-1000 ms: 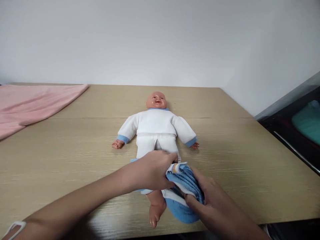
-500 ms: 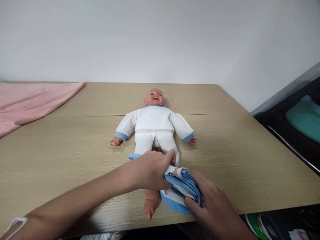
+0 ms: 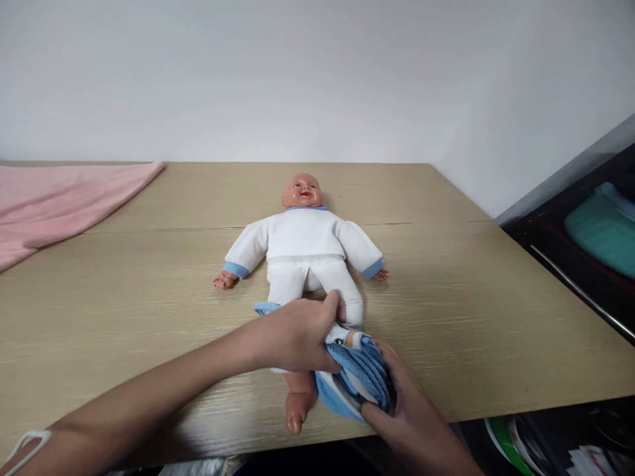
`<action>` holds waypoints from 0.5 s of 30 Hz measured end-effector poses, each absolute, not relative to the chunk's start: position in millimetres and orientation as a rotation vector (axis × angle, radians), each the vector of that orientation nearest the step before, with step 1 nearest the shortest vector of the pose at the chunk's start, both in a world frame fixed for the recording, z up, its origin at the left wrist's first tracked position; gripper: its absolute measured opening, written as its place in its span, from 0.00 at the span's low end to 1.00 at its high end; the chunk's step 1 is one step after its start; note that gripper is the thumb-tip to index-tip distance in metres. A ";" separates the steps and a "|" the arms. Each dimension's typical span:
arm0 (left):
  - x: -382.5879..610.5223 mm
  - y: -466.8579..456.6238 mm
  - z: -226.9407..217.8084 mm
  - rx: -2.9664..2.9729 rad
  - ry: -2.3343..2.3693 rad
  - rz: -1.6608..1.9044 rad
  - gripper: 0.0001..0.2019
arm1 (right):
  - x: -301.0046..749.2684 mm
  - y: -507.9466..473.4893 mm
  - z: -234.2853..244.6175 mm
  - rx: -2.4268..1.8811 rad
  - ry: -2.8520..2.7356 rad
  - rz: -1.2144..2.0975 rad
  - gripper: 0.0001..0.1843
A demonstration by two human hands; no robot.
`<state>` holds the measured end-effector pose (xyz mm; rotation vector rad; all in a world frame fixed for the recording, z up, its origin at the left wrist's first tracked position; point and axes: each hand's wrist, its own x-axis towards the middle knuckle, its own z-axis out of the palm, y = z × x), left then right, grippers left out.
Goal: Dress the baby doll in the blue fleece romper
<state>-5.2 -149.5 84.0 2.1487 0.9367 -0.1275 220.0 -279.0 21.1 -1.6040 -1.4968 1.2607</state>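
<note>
A baby doll (image 3: 305, 235) lies on its back on the table, head away from me, in a white top with blue cuffs and white bottoms. Blue-and-white terry pants (image 3: 360, 373) are around its lower legs; one bare foot (image 3: 300, 410) sticks out below them on the left. My left hand (image 3: 310, 334) crosses over the legs, closed on the bunched edge of the pants by the doll's knee. Lower right, my right hand (image 3: 404, 406) pinches the gathered leg of the same pants, thumb in front and fingers behind. The doll's other foot is hidden.
A pink cloth (image 3: 64, 205) lies at the table's left. Beyond the wooden table's (image 3: 471, 317) right edge is a dark shelf with a teal cloth (image 3: 602, 228). Several items sit below the front right edge. A pale wall stands behind.
My right hand has shifted slightly left with the gathered pants leg, and the bunched fabric sits closer to the doll's leg. My left hand keeps its grip, nearly in place.
</note>
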 end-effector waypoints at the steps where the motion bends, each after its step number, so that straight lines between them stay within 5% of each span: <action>1: -6.1 -148.3 82.8 2.113 0.924 -0.097 0.29 | 217.8 -278.5 22.0 -1.601 -1.478 1.273 0.34; 15: -9.3 -139.9 73.7 1.782 0.807 0.231 0.29 | 203.8 -277.3 -6.5 -1.477 -1.205 1.139 0.14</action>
